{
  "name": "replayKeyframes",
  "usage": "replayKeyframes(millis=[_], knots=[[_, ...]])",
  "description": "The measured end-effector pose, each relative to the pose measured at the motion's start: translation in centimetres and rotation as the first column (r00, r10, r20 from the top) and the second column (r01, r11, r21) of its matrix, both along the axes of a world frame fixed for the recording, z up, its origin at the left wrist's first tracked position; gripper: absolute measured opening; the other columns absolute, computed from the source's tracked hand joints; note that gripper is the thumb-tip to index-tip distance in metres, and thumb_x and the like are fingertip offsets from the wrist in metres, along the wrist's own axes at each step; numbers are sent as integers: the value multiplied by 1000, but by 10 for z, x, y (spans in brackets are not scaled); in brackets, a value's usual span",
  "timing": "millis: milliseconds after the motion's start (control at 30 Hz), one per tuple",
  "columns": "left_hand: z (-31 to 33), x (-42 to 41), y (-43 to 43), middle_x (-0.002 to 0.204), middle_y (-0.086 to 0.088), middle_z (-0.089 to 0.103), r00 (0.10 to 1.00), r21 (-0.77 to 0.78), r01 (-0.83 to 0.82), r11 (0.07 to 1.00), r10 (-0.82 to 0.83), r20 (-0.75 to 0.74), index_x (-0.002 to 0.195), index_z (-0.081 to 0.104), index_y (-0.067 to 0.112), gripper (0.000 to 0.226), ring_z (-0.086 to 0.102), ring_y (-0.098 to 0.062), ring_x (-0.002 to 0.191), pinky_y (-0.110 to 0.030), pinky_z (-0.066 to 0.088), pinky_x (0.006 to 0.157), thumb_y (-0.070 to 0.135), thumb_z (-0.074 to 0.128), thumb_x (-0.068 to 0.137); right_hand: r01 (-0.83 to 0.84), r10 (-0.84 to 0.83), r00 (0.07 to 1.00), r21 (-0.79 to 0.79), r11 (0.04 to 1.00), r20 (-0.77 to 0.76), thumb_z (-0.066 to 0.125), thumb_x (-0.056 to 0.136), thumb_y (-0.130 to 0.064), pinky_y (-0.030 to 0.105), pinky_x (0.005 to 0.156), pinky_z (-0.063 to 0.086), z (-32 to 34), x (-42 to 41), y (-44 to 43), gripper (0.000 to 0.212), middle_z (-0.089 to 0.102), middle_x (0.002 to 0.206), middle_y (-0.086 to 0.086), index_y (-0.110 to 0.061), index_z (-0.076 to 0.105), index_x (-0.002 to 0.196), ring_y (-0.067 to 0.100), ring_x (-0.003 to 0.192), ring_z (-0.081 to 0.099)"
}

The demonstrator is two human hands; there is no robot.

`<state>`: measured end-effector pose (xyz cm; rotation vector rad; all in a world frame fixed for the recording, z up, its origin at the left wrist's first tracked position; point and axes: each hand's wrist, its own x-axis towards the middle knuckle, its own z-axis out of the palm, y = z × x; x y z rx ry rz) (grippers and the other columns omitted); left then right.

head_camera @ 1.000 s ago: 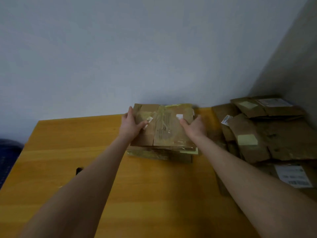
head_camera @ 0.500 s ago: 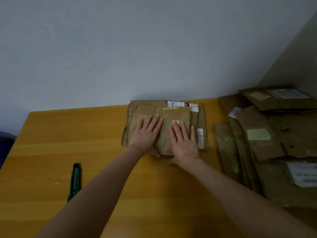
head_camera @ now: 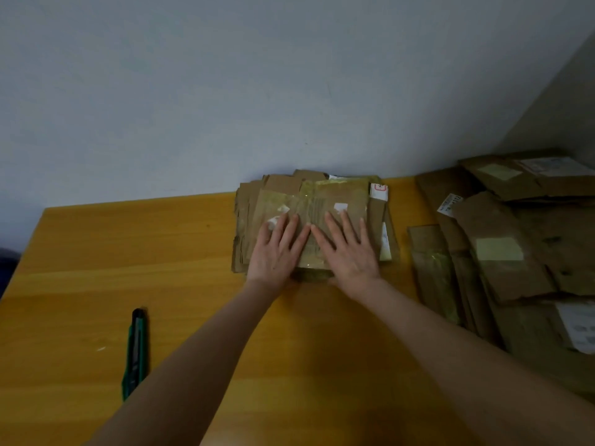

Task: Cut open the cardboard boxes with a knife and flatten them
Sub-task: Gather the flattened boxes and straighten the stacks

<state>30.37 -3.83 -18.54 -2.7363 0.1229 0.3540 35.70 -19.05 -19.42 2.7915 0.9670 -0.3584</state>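
Note:
A flattened brown cardboard box with tape and white labels lies on a small stack of flat cardboard at the far middle of the wooden table. My left hand and my right hand lie side by side on top of it, palms down, fingers straight, pressing it flat. A green and black utility knife lies on the table at the near left, well apart from both hands.
A large spread of flattened cardboard pieces with labels covers the right side of the table up to the corner wall. A grey wall runs right behind the table's far edge. A dark blue object shows past the left edge.
One second ago both hands held the box by its sides, tilted up. They laid it down onto the stack and now press on it with flat palms.

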Motion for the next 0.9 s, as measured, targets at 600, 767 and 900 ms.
replayKeyframes(millis=[600,767,900], knots=[[-6,19,10,158,-15,-23,989,-168,-149,974,150,-5,149,-27,23,126,-18,-42,145,-68,7,112,68,64,75,775,-390,631,514,369,-671,81,61,-52,45,98,48,1,82,11,91,53,134,-1,-28,40,138,22,121,54],[-3,23,6,159,-16,-20,988,-128,-151,980,152,-1,149,-26,24,125,-15,-41,146,-61,5,117,68,64,75,578,-481,815,498,646,-323,64,74,-68,49,119,7,6,67,8,111,4,162,4,-19,4,155,31,149,3],[-1,27,10,158,-19,-21,990,-111,-139,984,141,9,148,-28,26,123,-14,-40,147,-55,8,119,68,63,76,53,-44,998,213,976,-47,56,63,-84,55,116,-12,15,32,-4,128,-30,156,7,-26,-16,151,32,142,-29]])
